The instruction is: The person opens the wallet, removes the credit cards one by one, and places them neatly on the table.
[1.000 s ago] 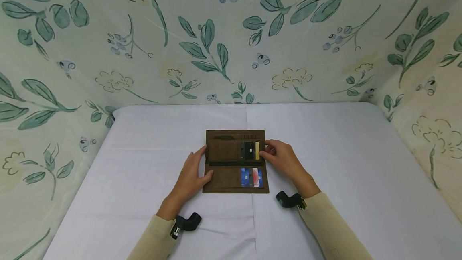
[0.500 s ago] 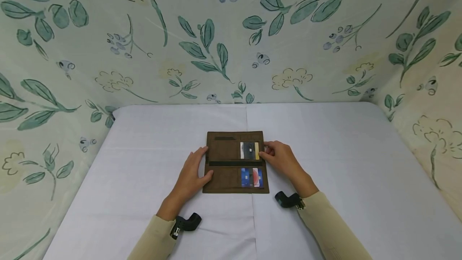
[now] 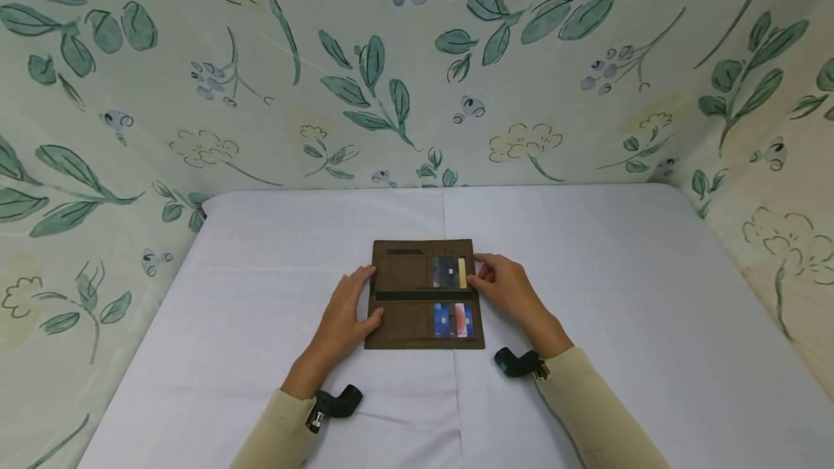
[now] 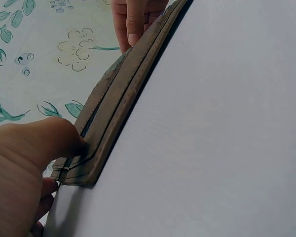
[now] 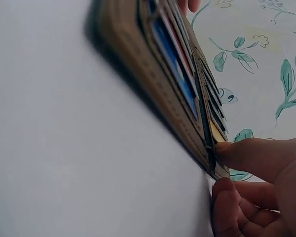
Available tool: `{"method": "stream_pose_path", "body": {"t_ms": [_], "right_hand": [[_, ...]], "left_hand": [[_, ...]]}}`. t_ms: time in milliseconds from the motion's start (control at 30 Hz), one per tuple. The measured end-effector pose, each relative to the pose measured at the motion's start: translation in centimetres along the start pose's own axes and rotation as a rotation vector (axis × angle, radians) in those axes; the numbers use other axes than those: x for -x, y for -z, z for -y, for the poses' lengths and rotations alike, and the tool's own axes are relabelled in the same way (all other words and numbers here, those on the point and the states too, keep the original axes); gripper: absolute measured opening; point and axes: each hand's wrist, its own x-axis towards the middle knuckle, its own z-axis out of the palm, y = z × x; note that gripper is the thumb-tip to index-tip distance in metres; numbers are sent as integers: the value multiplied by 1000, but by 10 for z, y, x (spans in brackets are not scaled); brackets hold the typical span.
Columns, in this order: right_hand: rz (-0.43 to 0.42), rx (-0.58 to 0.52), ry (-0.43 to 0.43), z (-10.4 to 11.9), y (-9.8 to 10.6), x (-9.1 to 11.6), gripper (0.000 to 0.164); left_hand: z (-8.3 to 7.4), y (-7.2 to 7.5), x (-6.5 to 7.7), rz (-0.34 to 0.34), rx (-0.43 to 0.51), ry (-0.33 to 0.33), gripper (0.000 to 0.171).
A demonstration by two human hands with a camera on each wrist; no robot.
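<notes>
A brown bifold wallet (image 3: 405, 320) lies unfolded near the middle of the table, its fold running left to right. Cards sit in both halves: blue and pink-white cards (image 3: 452, 320) in the near one, dark cards and a yellow one (image 3: 449, 272) in the far one. My left hand (image 3: 342, 317) holds the wallet's left side, thumb on the near half and fingers along the edge. With thumb above and curled fingers beneath, my right hand (image 3: 511, 292) pinches the far half's right edge, as the right wrist view shows beside the yellow card (image 5: 218, 132).
A white cloth (image 3: 260, 237) covers the table. Behind and at both sides hangs a curtain with leaves and flowers (image 3: 391, 93). Black wrist cameras (image 3: 339, 402) are strapped over the beige sleeves (image 3: 276, 433).
The wallet's far half has tipped down flatter, its top edge coming slightly nearer. The right hand has shifted slightly with it; the left hand keeps its hold.
</notes>
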Motion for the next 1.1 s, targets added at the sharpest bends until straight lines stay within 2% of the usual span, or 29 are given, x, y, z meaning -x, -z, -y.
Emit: {"method": "stream_pose_path", "body": {"t_ms": [133, 300, 567, 867, 1100], "right_hand": [[7, -3, 7, 0, 0, 1, 51], [23, 8, 20, 0, 1, 1, 48], [50, 23, 40, 0, 3, 0, 48], [91, 37, 8, 1, 4, -3, 48], [90, 39, 23, -1, 4, -2, 47]], "left_hand": [[-1, 0, 0, 5, 3, 8, 71], [-2, 0, 0, 5, 1, 8, 71], [-1, 0, 1, -16, 3, -14, 70], [0, 0, 0, -1, -5, -13, 69], [-1, 1, 0, 9, -2, 4, 67]]}}
